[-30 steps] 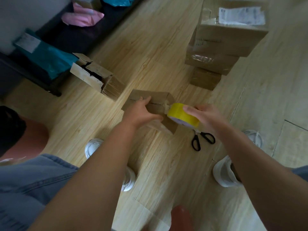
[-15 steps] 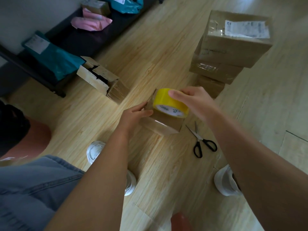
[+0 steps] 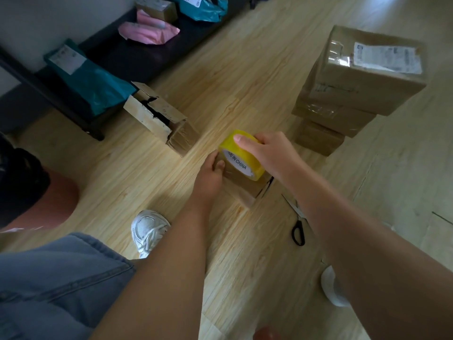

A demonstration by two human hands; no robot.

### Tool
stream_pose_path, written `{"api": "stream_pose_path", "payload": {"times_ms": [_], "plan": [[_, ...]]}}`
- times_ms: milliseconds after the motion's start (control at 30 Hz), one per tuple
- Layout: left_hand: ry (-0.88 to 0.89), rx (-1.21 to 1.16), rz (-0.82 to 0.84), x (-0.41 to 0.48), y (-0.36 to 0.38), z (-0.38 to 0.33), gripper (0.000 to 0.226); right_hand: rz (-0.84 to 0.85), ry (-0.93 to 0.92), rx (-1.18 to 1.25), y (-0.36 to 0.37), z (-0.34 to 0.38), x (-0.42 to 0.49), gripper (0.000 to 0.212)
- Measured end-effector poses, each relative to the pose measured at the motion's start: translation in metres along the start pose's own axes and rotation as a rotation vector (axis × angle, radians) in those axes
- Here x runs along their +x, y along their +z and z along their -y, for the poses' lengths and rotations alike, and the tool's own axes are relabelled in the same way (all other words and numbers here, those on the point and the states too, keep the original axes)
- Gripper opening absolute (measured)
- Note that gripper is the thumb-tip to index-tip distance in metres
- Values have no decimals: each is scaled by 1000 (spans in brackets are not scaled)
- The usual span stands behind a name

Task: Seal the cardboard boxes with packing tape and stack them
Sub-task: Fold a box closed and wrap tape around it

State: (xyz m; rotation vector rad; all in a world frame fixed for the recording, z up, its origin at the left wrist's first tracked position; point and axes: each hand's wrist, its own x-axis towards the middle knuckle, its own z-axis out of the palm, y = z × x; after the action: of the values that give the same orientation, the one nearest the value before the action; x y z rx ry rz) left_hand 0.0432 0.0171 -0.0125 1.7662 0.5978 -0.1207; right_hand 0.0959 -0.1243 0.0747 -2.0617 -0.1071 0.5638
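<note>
Right hand (image 3: pixel 272 153) grips one yellow tape roll (image 3: pixel 241 158) atop a small box (image 3: pixel 245 190); left hand (image 3: pixel 210 173) clasps its side. Upper right, three stacked sealed boxes (image 3: pixel 362 77); centre left, one open box (image 3: pixel 159 119), contents hidden.

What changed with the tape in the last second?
The right hand carried the tape roll from beside the box up onto its top; the left hand slid from the top to grip its left end. Scissors, stack and open box stayed put.
</note>
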Motion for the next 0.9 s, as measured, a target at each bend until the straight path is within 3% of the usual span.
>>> {"api": "stream_pose_path", "payload": {"times_ms": [167,467,700,900], "plan": [[14,41,12,7,-4,7,43,-67,87,-47,-12,4,0,56],[-11,-8,-24,8,-4,8,39,-154,153,-401,-27,-13,-19,57],[5,25,-48,11,1,12,41,-91,179,-189,-40,-23,-20,57],[86,228,-107,6,10,15,44,-76,166,-61,-45,-32,-25,59]]}}
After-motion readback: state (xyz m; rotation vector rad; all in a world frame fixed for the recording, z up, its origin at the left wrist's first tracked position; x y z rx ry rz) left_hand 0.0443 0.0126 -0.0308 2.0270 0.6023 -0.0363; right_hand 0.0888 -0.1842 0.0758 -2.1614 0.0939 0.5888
